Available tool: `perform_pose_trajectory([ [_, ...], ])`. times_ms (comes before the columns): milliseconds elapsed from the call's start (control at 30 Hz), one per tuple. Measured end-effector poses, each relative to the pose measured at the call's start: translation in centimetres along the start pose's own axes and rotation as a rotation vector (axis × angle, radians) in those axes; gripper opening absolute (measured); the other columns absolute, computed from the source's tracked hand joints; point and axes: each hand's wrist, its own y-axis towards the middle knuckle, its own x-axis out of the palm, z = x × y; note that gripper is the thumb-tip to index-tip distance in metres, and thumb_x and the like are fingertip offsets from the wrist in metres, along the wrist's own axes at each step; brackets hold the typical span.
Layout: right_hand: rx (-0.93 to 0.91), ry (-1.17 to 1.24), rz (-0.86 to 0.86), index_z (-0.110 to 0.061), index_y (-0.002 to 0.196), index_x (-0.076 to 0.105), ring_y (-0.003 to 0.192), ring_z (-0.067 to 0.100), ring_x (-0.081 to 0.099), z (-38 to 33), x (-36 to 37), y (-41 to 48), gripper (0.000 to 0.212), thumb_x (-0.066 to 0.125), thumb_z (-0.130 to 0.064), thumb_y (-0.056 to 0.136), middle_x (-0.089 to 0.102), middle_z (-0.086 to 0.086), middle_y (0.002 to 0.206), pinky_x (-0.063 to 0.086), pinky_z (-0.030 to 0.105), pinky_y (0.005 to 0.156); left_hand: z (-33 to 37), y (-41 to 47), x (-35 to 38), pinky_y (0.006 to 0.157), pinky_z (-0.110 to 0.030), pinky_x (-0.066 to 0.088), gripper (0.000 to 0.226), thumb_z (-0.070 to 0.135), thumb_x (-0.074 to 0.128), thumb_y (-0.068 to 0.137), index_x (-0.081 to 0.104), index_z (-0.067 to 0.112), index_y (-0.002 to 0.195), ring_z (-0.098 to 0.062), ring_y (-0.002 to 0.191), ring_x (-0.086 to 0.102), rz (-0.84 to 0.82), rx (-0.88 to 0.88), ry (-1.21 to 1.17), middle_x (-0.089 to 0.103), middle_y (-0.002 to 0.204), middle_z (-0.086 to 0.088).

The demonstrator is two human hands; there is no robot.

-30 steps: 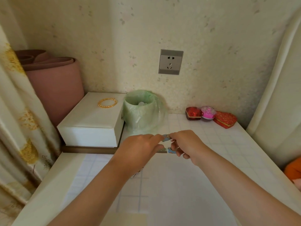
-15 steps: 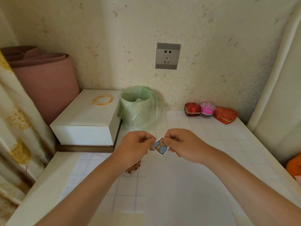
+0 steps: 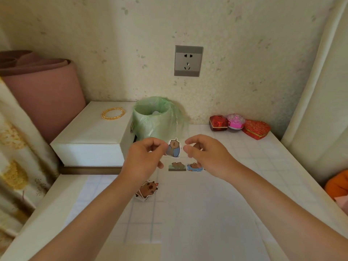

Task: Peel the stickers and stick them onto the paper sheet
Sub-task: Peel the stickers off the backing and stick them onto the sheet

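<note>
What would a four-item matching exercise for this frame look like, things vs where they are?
Things:
1. gold bangle
2. bear sticker
3. red heart box
4. brown sticker

Places:
A. pinched by the left hand, up off the table
B. on top of the white box
C. back right by the wall, beside the pink box
D. lying on the grid sheet, left of centre

Pairs: 1-B, 2-A, 3-C, 4-D
</note>
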Motion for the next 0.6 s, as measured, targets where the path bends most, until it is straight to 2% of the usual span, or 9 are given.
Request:
perform_pose_trajectory([
  [100,0.063,0.217,0.004,-0.019,0.104,0.071,0.055,0.013,0.059,-0.6,0.0,-0.1,0.013,0.065,-0.027,0.095,0.074,0.002,0.093,0.042,0.014,0.046,0.5,0.0,-0.1,0.051,-0.024,0.040,0.012,0.024,0.067,0.093,0.075,0.021,0.084,-0.016,0.056,0.067,-0.036,-0.014,-0.055,0.074,0.082,0.007],
  [267,0.102,0.276,0.035,-0.015,0.090,0.074,0.053,0.012,0.056,-0.6,0.1,-0.1,0.010,0.066,-0.019,0.095,0.071,0.001,0.082,0.040,0.013,0.043,0.5,0.0,0.2,0.048,-0.024,0.044,0.012,0.022,0.067,0.093,0.077,0.021,0.086,-0.015,0.057,0.068,-0.072,-0.001,-0.057,0.075,0.080,0.007],
  [367,0.151,0.227,0.055,-0.011,0.087,0.074,0.053,0.012,0.056,0.0,0.4,-0.2,0.013,0.066,-0.016,0.095,0.070,0.011,0.083,0.038,0.011,0.041,-0.5,0.1,0.4,0.061,-0.022,0.053,0.010,0.025,0.068,0.092,0.078,0.028,0.093,-0.006,0.066,0.070,-0.121,0.041,0.071,0.076,0.086,0.013],
  [400,0.171,0.210,0.071,-0.010,0.084,0.074,0.052,0.011,0.055,0.2,0.5,-0.2,0.014,0.065,-0.016,0.095,0.067,0.012,0.081,0.037,0.011,0.041,-1.0,0.1,0.6,0.069,-0.015,0.052,0.013,0.027,0.068,0.092,0.076,0.030,0.102,0.000,0.075,0.069,-0.138,0.084,0.177,0.075,0.094,0.015],
  [433,0.195,0.200,0.093,-0.010,0.082,0.073,0.052,0.011,0.055,0.5,0.6,-0.2,0.016,0.064,-0.015,0.095,0.065,0.010,0.078,0.037,0.010,0.040,-1.4,0.1,0.7,0.077,-0.006,0.046,0.024,0.028,0.067,0.093,0.072,0.029,0.116,0.005,0.086,0.067,-0.150,0.125,0.299,0.073,0.106,0.016],
  [467,0.220,0.201,0.120,-0.009,0.081,0.071,0.053,0.012,0.055,0.7,0.6,-0.2,0.018,0.063,-0.014,0.096,0.064,0.008,0.076,0.037,0.010,0.039,-1.8,0.2,0.7,0.085,-0.003,0.040,0.036,0.030,0.066,0.094,0.064,0.029,0.129,0.005,0.100,0.063,-0.167,0.155,0.408,0.068,0.119,0.017],
  [533,0.262,0.201,0.164,-0.010,0.081,0.071,0.054,0.014,0.055,1.3,0.4,-0.3,0.019,0.061,-0.014,0.096,0.064,0.005,0.076,0.035,0.011,0.038,-2.4,0.2,0.5,0.105,-0.014,0.033,0.052,0.037,0.064,0.094,0.048,0.033,0.144,-0.003,0.128,0.047,-0.248,0.205,0.597,0.051,0.142,0.018],
  [600,0.283,0.179,0.166,-0.013,0.083,0.073,0.053,0.014,0.056,1.8,0.2,-0.4,0.018,0.062,-0.018,0.096,0.069,0.007,0.081,0.035,0.016,0.042,-3.2,0.3,0.5,0.119,-0.029,0.023,0.067,0.049,0.064,0.090,0.036,0.037,0.150,-0.008,0.146,0.021,-0.403,0.272,0.772,0.031,0.157,0.017],
])
